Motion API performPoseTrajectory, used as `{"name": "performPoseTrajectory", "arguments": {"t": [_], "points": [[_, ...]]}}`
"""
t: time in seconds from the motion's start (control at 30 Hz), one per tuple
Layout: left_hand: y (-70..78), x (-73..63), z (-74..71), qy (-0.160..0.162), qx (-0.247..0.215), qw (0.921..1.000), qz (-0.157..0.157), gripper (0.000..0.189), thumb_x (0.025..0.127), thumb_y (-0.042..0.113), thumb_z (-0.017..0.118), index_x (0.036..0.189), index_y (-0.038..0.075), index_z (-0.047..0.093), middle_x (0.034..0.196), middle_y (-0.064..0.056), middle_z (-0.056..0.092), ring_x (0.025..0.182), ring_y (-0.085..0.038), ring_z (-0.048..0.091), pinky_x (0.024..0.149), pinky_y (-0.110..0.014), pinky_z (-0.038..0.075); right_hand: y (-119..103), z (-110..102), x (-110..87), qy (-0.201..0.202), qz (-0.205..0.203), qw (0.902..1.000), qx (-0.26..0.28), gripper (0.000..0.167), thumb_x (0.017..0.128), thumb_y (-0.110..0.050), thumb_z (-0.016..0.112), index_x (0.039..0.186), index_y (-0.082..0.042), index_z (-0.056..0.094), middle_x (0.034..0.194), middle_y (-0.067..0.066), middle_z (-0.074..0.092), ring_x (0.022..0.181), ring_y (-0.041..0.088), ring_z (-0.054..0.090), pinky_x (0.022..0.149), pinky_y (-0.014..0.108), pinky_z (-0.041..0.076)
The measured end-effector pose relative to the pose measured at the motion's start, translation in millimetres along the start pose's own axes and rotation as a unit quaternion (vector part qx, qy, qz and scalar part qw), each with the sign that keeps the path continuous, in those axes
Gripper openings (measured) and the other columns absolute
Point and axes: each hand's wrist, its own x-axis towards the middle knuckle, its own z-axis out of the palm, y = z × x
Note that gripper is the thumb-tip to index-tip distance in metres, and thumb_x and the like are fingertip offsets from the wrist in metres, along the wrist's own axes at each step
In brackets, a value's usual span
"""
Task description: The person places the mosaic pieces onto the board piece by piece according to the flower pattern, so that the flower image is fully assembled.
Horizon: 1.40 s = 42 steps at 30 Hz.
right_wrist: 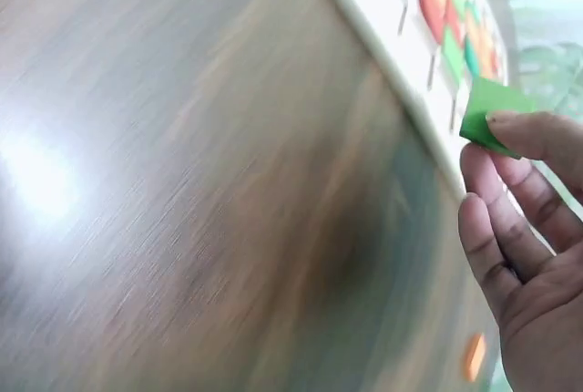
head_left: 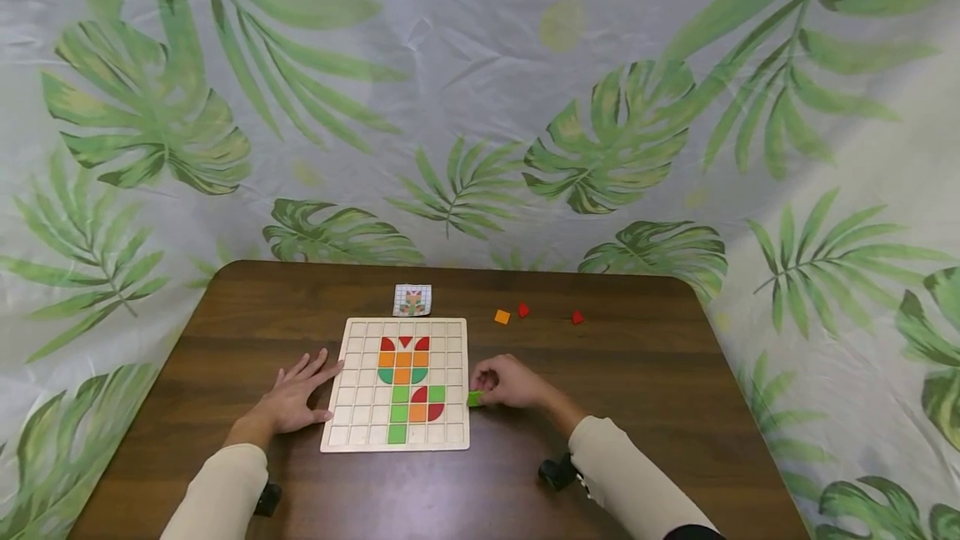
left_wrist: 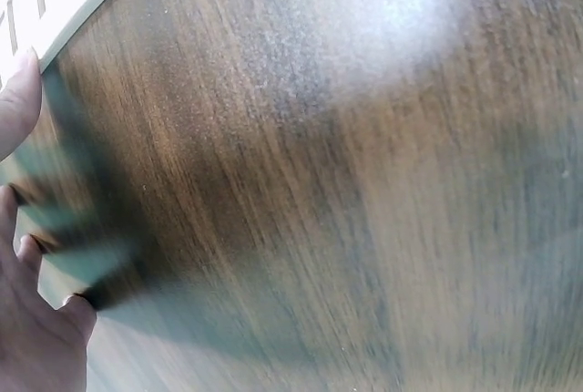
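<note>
A pale wooden grid board (head_left: 360, 423) lies on the table, with red, orange and green tiles set in its cells in a flower shape. My right hand (head_left: 512, 382) is just beyond the board's right edge and pinches a light green square tile (head_left: 474, 398) between thumb and fingers. The right wrist view shows that green tile (right_wrist: 492, 114) held up close to the board's edge. At the board's left edge my left hand (head_left: 288, 400) lies with its fingers spread. Its thumb (left_wrist: 23, 91) touches the board's rim in the left wrist view.
A small printed pattern card (head_left: 412, 300) lies behind the board. To the right are an orange square tile (head_left: 502, 317), a red tile (head_left: 523, 309) and another red tile (head_left: 577, 317). The brown wooden table (head_left: 637, 373) reaches back to a leaf-print cloth (head_left: 465, 107).
</note>
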Motion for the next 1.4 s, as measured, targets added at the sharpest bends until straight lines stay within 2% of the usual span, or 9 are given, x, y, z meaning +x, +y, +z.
{"name": "performPoseTrajectory", "arguments": {"t": [0.3, 0.5, 0.6, 0.77, 1.0, 1.17, 1.4], "points": [[-5.8, -1.0, 1.1, 0.019, -0.013, 0.9996, 0.014, 0.082, 0.076, 0.037, 0.076, 0.146, 0.013, 0.041, 0.152, -0.028, 0.025, 0.136, -0.056, 0.017, 0.099, -0.078, 0.009, -25.1, 21.3, 41.6, 0.009, -0.003, 0.9996, 0.025, 0.011, 0.078, -0.001, 0.076, 0.087, -0.002, 0.069, 0.073, -0.002, 0.062, 0.066, 0.002, 0.053, 0.062, 0.017, 0.047], [-3.5, 0.4, -0.6, 0.012, -0.005, 0.9999, 0.01, 0.081, 0.078, 0.036, 0.076, 0.147, 0.011, 0.04, 0.153, -0.027, 0.024, 0.137, -0.055, 0.016, 0.1, -0.077, 0.009, -40.8, 35.6, 63.1, 0.014, -0.005, 0.9992, 0.037, 0.01, 0.078, -0.001, 0.077, 0.085, -0.001, 0.071, 0.072, -0.002, 0.063, 0.064, 0.002, 0.053, 0.061, 0.017, 0.047], [-1.7, 1.8, -1.8, 0.008, 0.004, 0.9999, 0.008, 0.081, 0.079, 0.036, 0.075, 0.147, 0.01, 0.04, 0.153, -0.027, 0.023, 0.138, -0.054, 0.016, 0.101, -0.076, 0.01, -47.5, 42.9, 72.1, 0.012, 0.001, 0.9994, 0.032, 0.01, 0.077, -0.002, 0.078, 0.085, 0.0, 0.071, 0.071, -0.003, 0.063, 0.062, 0.002, 0.052, 0.06, 0.016, 0.046], [-0.8, 2.4, -4.0, 0.004, 0.007, 1.0, 0.006, 0.081, 0.079, 0.036, 0.076, 0.147, 0.01, 0.039, 0.154, -0.027, 0.023, 0.138, -0.054, 0.016, 0.101, -0.076, 0.011, -53.9, 56.5, 86.3, 0.015, 0.01, 0.9998, 0.006, 0.007, 0.08, -0.006, 0.077, 0.084, -0.005, 0.072, 0.068, -0.008, 0.06, 0.061, 0.0, 0.05, 0.058, 0.015, 0.043], [-0.3, 3.7, -4.1, 0.002, 0.01, 0.9999, 0.006, 0.08, 0.079, 0.035, 0.076, 0.146, 0.011, 0.04, 0.154, -0.027, 0.023, 0.138, -0.054, 0.017, 0.101, -0.076, 0.011, -62.3, 73.0, 102.6, 0.043, 0.013, 0.9984, -0.033, 0.005, 0.081, -0.009, 0.078, 0.084, -0.008, 0.074, 0.071, -0.008, 0.064, 0.064, -0.001, 0.052, 0.064, 0.013, 0.044], [1.1, 2.8, -2.4, 0.001, 0.01, 0.9999, 0.005, 0.079, 0.079, 0.035, 0.076, 0.146, 0.011, 0.041, 0.154, -0.027, 0.023, 0.138, -0.054, 0.018, 0.101, -0.076, 0.012, -63.6, 86.1, 109.3, 0.068, 0.016, 0.9954, -0.066, 0.005, 0.08, -0.01, 0.078, 0.08, -0.011, 0.073, 0.067, -0.011, 0.063, 0.062, -0.003, 0.051, 0.061, 0.011, 0.043], [0.7, 2.0, -0.5, -0.003, 0.012, 0.9999, 0.001, 0.08, 0.079, 0.035, 0.075, 0.147, 0.011, 0.04, 0.154, -0.027, 0.023, 0.138, -0.054, 0.018, 0.101, -0.076, 0.012, -68.8, 98.0, 114.3, 0.095, 0.016, 0.9929, -0.069, 0.004, 0.081, -0.013, 0.078, 0.081, -0.011, 0.074, 0.07, -0.011, 0.065, 0.063, -0.004, 0.051, 0.065, 0.013, 0.042]]}}
